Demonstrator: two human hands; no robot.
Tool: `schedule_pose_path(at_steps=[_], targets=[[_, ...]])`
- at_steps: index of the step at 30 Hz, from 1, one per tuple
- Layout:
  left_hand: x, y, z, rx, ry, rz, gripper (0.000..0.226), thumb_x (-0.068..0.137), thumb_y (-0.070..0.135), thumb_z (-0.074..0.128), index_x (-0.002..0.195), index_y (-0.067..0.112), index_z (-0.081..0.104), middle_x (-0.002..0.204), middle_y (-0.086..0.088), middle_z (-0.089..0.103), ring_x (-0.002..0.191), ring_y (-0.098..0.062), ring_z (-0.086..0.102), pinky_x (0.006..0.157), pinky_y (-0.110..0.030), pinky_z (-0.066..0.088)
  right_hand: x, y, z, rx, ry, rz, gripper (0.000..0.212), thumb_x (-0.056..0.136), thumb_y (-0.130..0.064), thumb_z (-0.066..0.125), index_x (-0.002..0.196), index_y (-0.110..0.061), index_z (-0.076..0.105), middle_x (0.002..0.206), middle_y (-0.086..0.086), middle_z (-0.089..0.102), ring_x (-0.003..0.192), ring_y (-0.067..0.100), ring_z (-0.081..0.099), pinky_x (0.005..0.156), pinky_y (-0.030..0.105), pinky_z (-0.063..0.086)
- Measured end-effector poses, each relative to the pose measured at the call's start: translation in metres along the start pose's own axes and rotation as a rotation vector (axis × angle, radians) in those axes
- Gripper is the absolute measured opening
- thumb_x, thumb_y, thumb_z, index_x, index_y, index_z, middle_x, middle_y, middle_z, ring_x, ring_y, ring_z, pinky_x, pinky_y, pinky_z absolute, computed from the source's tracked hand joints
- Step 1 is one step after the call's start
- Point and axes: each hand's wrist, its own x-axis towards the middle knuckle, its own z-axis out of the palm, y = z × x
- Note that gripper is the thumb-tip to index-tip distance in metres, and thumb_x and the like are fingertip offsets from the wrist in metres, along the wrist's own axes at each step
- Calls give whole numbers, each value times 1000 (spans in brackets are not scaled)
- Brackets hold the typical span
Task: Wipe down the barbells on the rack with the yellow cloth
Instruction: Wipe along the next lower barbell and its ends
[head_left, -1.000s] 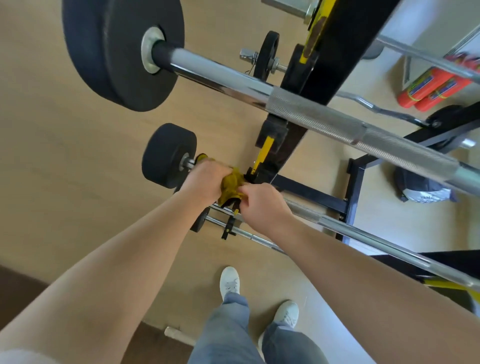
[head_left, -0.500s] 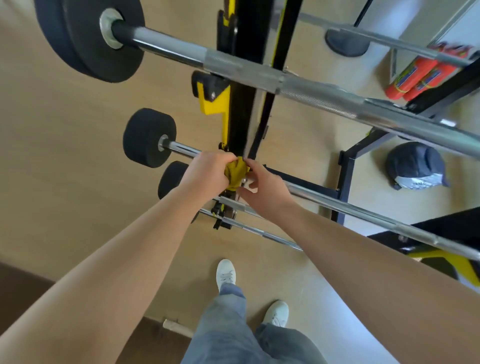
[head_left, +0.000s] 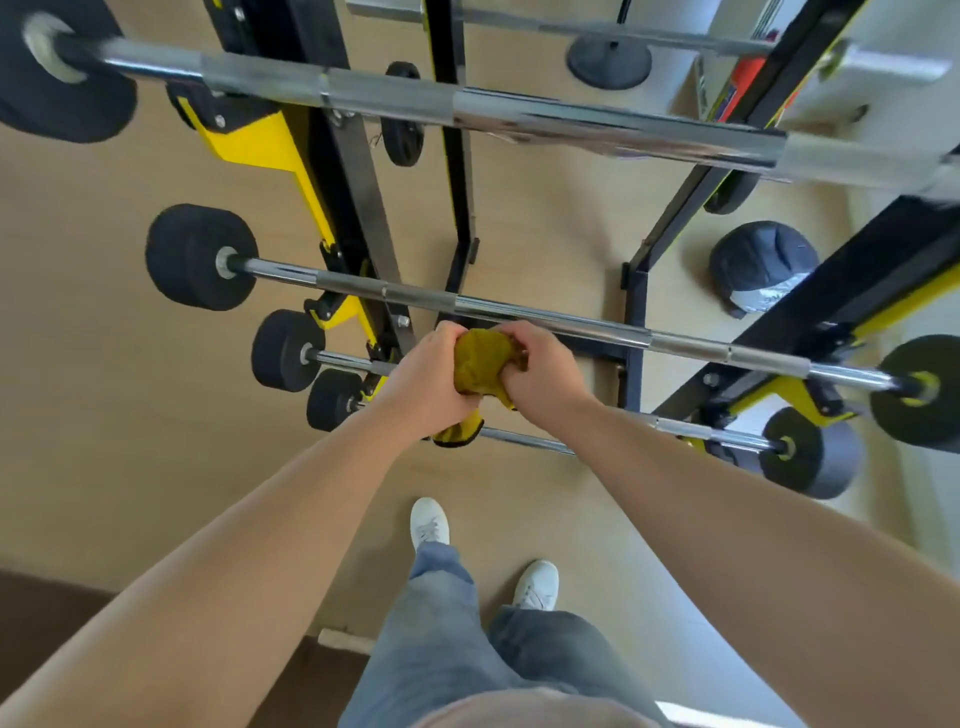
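The yellow cloth (head_left: 479, 366) is bunched between my left hand (head_left: 423, 382) and my right hand (head_left: 540, 371), both closed on it. They hover just in front of the second barbell (head_left: 545, 317), a chrome bar with black end weights resting on the black-and-yellow rack (head_left: 353, 218). A thicker barbell (head_left: 467, 106) lies higher up across the top. Two lower barbells, one (head_left: 343, 359) behind my hands and one (head_left: 524, 441) below them, are partly hidden by my hands and the cloth.
Black weights (head_left: 200, 257) cap the bar ends at left and right (head_left: 919, 392). A dark ball (head_left: 761, 265) lies on the floor behind the rack. My white shoes (head_left: 428, 522) stand on the tan floor close to the rack's base.
My view has swung right and back, showing the whole rack. Both hands have come away from the rack's left upright toward the middle, still bunching the cloth between them.
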Motion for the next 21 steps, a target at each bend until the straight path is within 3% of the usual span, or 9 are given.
schedule_pose_path(at_steps=[3,6,10,12,15,18,20,21], targets=[[-8,7,17,61,-64,-58,60,69,50,85,109,25,48,102,5,51,84,-8,56,65,-24,49,-16,16,-21,96,30,89,56,85,4,46,122,-33,64,111,-7,60,102,21,59,82,36,57],[-14,10,35,114,-141,-67,47,75,61,74,100,26,54,99,3,56,80,-11,60,67,-29,54,-34,33,-38,216,41,164,62,87,11,42,121,-36,64,107,-16,55,98,18,58,71,29,57],[-17,4,54,-113,-310,-217,31,100,50,45,115,24,52,101,-1,62,95,-19,62,83,-37,53,-46,60,-44,249,95,266,60,90,10,47,126,-35,61,115,-9,57,97,12,57,67,18,51],[-16,-6,61,-104,-401,-219,29,100,37,49,127,28,48,116,2,60,100,-17,61,90,-41,53,-47,71,-43,230,96,315,58,90,8,48,127,-34,61,118,-8,56,95,10,57,63,17,50],[-10,-26,68,76,-462,-175,43,97,29,55,140,29,47,120,7,56,97,-13,60,73,-28,54,-45,86,-32,83,-2,331,52,91,3,51,125,-34,62,115,-11,58,89,9,58,59,16,49],[-4,-53,67,304,-349,-121,29,93,53,54,110,33,64,106,3,58,99,-20,58,85,-41,54,-41,100,-16,-147,-74,310,34,95,-11,60,122,-32,67,118,-12,61,94,11,57,67,14,45],[1,-75,66,344,-363,-133,29,84,69,52,94,43,58,101,3,57,101,-24,56,91,-49,52,-40,106,-4,-210,-102,346,29,97,-24,62,125,-29,67,122,-8,64,99,12,58,76,20,45],[1,-82,65,295,-395,-144,26,85,66,55,95,42,55,98,4,58,100,-24,58,91,-48,52,-41,107,3,-221,-121,378,31,97,-31,62,128,-28,65,123,-6,64,99,12,58,76,22,45]])
